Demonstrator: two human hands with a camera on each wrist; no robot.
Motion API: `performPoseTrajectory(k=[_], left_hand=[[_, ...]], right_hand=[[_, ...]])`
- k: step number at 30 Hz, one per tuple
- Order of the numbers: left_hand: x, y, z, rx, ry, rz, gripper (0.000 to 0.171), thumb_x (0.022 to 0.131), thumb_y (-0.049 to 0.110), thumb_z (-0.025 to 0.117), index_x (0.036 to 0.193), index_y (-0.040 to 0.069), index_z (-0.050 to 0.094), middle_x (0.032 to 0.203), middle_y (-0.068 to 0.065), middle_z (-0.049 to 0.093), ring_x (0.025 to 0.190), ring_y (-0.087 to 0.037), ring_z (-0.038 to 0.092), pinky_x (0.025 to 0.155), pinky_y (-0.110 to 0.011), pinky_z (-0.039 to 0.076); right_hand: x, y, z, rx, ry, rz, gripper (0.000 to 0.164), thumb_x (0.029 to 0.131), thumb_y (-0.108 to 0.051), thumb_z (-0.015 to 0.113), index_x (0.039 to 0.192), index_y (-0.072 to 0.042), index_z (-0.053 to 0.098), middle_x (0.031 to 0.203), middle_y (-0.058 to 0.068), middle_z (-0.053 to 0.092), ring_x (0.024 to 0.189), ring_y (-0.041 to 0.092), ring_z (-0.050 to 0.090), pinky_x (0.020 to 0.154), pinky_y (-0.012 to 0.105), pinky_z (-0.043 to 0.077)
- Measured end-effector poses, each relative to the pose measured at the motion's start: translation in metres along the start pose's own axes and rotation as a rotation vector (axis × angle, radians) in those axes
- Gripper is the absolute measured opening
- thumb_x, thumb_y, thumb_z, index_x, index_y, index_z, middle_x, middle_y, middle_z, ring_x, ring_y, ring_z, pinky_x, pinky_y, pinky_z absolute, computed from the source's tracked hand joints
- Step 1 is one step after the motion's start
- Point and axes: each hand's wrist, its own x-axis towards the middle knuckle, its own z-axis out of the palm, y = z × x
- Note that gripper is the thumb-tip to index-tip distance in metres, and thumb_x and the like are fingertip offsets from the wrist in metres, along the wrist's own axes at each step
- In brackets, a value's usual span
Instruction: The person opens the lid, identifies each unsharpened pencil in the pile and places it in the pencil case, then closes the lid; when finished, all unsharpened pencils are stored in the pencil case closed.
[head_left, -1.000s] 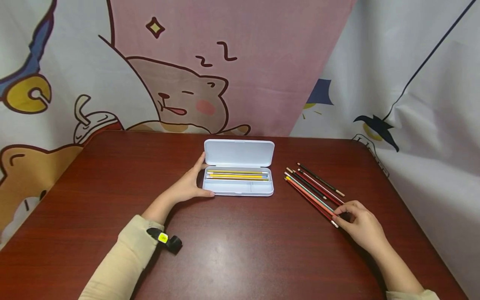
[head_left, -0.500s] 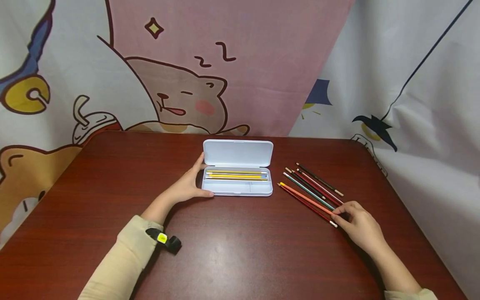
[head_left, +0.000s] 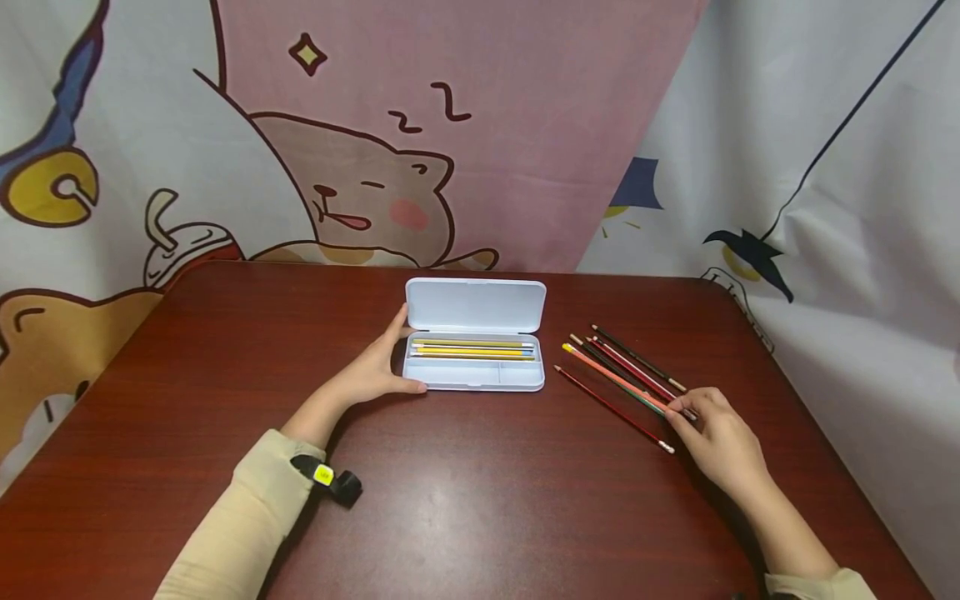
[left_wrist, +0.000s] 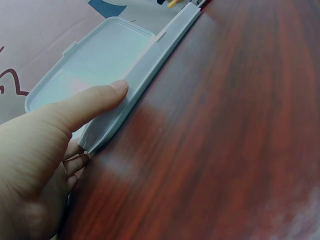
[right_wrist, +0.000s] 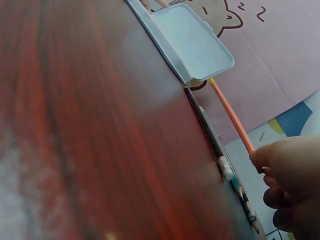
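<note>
My left hand (head_left: 367, 371) grips the left end of a white pencil case (head_left: 457, 377), its thumb (left_wrist: 107, 96) on the front wall and its fingers round the side. The hinged lid (head_left: 476, 306) stands up, and several yellow and white pencils (head_left: 472, 353) lie in the back compartment. Between thumb and fingertips my right hand (head_left: 723, 446) pinches an orange pencil (right_wrist: 232, 115) near one end. In the right wrist view that pencil is raised off the table, its yellow end pointing at the case.
Below the orange pencil lie several dark, red and green pencils (head_left: 637, 353), close together and slanted. Nearer the front, a red pencil (head_left: 615, 410) with a white end lies apart from them. A patterned cloth (head_left: 525, 167) hangs behind the brown table (head_left: 480, 500).
My right hand has lifted the orange pencil from beside the red one and moved it back over the others. The red pencil has shifted slightly left. My left hand stays on the case.
</note>
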Motion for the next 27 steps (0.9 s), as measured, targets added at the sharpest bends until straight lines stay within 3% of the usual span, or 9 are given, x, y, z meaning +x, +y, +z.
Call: performPoseTrajectory(k=[14,21,27], left_hand=[[0.001,-0.003,0.001,0.027,0.005,-0.005,0.121,0.069,0.004,0.085,0.150,-0.003,-0.004,0.139,-0.030,0.041,0.133,-0.039,0.031,0.109,-0.053,0.013],[0.009,-0.041,0.006,0.019,0.025,0.010,0.131,0.065,0.012,0.089,0.154,0.012,-0.007,0.140,-0.021,0.043,0.132,-0.030,0.034,0.110,-0.050,0.013],[0.010,-0.046,0.006,0.024,0.027,0.007,0.131,0.065,0.020,0.090,0.154,0.015,-0.005,0.141,-0.018,0.043,0.133,-0.028,0.033,0.110,-0.051,0.013]], right_hand=[[0.027,-0.029,0.014,0.047,-0.003,-0.092,0.004,0.090,-0.017,0.069,0.092,-0.015,0.066,0.104,-0.001,0.054,0.063,0.007,0.043,0.044,0.027,0.033],[0.050,-0.049,0.029,0.074,-0.020,-0.163,0.005,0.089,-0.017,0.070,0.093,-0.016,0.066,0.105,-0.003,0.053,0.064,0.007,0.042,0.045,0.027,0.033],[0.071,-0.069,0.043,0.107,-0.033,-0.219,0.008,0.086,-0.017,0.073,0.092,-0.016,0.067,0.106,0.000,0.056,0.060,0.008,0.043,0.045,0.029,0.035]])
